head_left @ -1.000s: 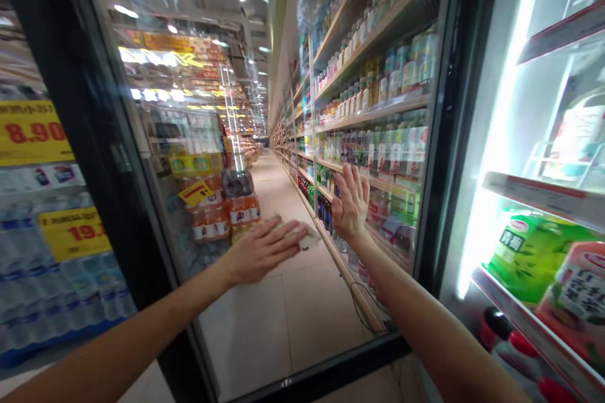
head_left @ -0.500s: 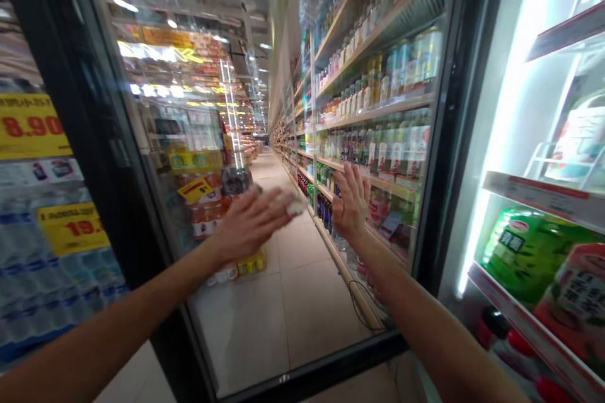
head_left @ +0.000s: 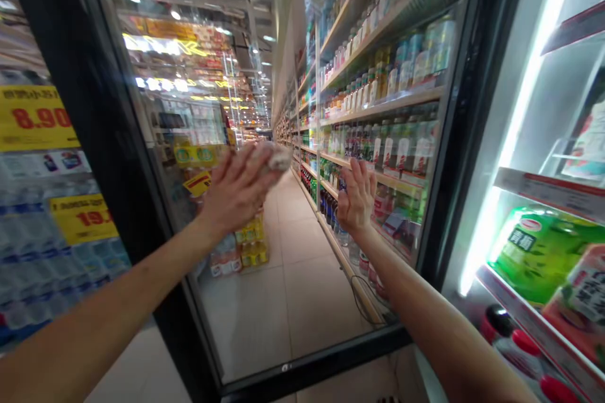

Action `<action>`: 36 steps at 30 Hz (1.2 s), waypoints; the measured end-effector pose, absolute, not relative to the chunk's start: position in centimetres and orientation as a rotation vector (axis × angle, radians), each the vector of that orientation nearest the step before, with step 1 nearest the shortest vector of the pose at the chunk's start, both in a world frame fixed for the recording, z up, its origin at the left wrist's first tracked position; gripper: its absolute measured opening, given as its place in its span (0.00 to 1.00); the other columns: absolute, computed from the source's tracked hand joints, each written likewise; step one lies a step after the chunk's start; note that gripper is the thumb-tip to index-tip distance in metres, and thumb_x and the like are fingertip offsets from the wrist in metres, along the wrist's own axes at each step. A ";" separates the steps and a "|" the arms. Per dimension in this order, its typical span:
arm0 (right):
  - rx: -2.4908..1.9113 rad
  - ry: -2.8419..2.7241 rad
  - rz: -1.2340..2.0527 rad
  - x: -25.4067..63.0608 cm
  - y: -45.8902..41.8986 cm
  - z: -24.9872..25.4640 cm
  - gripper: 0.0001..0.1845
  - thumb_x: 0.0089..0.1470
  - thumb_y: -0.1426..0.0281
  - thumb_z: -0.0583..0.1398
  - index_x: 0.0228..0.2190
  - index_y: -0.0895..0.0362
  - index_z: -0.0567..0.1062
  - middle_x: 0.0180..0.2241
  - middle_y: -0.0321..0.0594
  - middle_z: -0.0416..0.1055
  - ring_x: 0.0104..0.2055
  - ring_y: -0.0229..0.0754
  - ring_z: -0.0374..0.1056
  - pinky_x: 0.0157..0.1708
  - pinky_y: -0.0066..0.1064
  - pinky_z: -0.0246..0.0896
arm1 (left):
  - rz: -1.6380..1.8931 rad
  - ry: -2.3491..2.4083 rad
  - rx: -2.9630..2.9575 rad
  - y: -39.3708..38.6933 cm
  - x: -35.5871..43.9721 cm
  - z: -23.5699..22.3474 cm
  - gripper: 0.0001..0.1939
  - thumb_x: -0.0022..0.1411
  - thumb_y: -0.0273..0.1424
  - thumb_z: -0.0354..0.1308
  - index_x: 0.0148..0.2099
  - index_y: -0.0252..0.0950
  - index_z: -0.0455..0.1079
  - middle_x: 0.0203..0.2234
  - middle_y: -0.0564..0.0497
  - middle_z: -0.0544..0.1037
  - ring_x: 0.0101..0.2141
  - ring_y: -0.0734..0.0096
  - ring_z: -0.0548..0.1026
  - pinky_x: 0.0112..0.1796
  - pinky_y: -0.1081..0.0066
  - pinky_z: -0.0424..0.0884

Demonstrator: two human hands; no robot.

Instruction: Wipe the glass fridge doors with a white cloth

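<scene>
A glass door [head_left: 255,334] in a black frame stands in front of me. My left hand [head_left: 234,192] is over the glass, palm towards it, with the fingers stretched over a crumpled whitish cloth [head_left: 280,158]. The cloth shows beyond the fingertips, a little blurred; the rest of it is hidden under the hand. To the right, my right hand [head_left: 358,200] lies with its palm towards the pane and its fingers extended, holding nothing.
On the right, a lit cooler holds green packs [head_left: 539,252] on a shelf and red-capped bottles [head_left: 524,343] below. Bottled-water packs [head_left: 61,271] with yellow price signs [head_left: 38,118] stand at left. An aisle and drink shelves [head_left: 378,116] appear in the glass.
My left hand has moved up and slightly left over the glass with the cloth. The right hand keeps nearly the same place on the door; the view has shifted a little.
</scene>
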State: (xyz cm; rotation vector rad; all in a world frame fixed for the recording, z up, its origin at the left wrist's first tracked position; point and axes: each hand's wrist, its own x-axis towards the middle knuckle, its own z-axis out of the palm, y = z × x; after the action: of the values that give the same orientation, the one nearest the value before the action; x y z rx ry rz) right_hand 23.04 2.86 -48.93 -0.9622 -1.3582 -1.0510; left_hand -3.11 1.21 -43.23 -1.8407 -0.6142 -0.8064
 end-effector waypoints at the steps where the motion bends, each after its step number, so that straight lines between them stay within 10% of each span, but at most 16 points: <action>1: -0.955 -1.359 -1.051 23.0 2.9 -48.9 0.28 0.56 0.68 0.45 0.59 0.54 0.53 0.60 0.43 0.55 0.65 0.45 0.43 0.61 0.46 0.40 | -0.887 -0.727 -1.791 1.2 -3.1 -42.4 0.21 0.63 0.32 0.48 0.59 0.41 0.57 0.64 0.54 0.44 0.62 0.59 0.43 0.61 0.55 0.40; 9: -0.916 -1.367 -1.048 23.2 3.0 -48.9 0.28 0.55 0.68 0.45 0.58 0.55 0.56 0.60 0.44 0.56 0.65 0.45 0.44 0.61 0.46 0.39 | -0.382 -0.163 -2.016 1.3 -2.3 -48.8 0.19 0.61 0.34 0.52 0.54 0.44 0.62 0.61 0.54 0.55 0.62 0.64 0.46 0.62 0.55 0.38; 16: -0.943 -1.351 -1.044 23.1 2.9 -49.0 0.28 0.55 0.68 0.45 0.58 0.53 0.55 0.60 0.42 0.56 0.65 0.44 0.43 0.61 0.46 0.40 | -0.951 -0.724 -1.758 1.1 -3.5 -43.5 0.24 0.59 0.31 0.54 0.58 0.42 0.57 0.63 0.48 0.49 0.62 0.54 0.44 0.58 0.48 0.45; 22: -0.950 -1.367 -1.024 23.2 2.9 -49.0 0.27 0.55 0.68 0.45 0.57 0.54 0.56 0.60 0.43 0.55 0.65 0.45 0.44 0.61 0.46 0.40 | -0.353 -0.127 -2.036 1.0 -3.0 -49.1 0.18 0.60 0.33 0.53 0.53 0.44 0.64 0.60 0.55 0.57 0.62 0.64 0.49 0.61 0.57 0.41; 29: -0.952 -1.351 -1.042 23.1 2.9 -49.0 0.26 0.55 0.68 0.44 0.56 0.54 0.58 0.59 0.43 0.56 0.65 0.44 0.44 0.61 0.46 0.40 | -0.956 -0.753 -1.722 1.1 -5.1 -42.0 0.24 0.60 0.32 0.54 0.58 0.40 0.58 0.64 0.50 0.47 0.62 0.54 0.46 0.59 0.50 0.44; 36: -0.949 -1.360 -1.032 23.0 2.8 -48.9 0.26 0.55 0.68 0.45 0.55 0.54 0.59 0.60 0.44 0.56 0.65 0.44 0.44 0.61 0.46 0.39 | -0.372 -0.211 -2.061 1.3 -4.2 -47.4 0.17 0.62 0.31 0.51 0.54 0.45 0.63 0.60 0.55 0.57 0.62 0.66 0.47 0.61 0.57 0.41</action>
State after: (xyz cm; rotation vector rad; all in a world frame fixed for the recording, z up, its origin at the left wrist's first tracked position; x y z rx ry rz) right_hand 23.04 2.83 -48.94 -0.9491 -1.3595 -1.0315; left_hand -4.21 1.25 -47.42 -2.0606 -0.2114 -0.3717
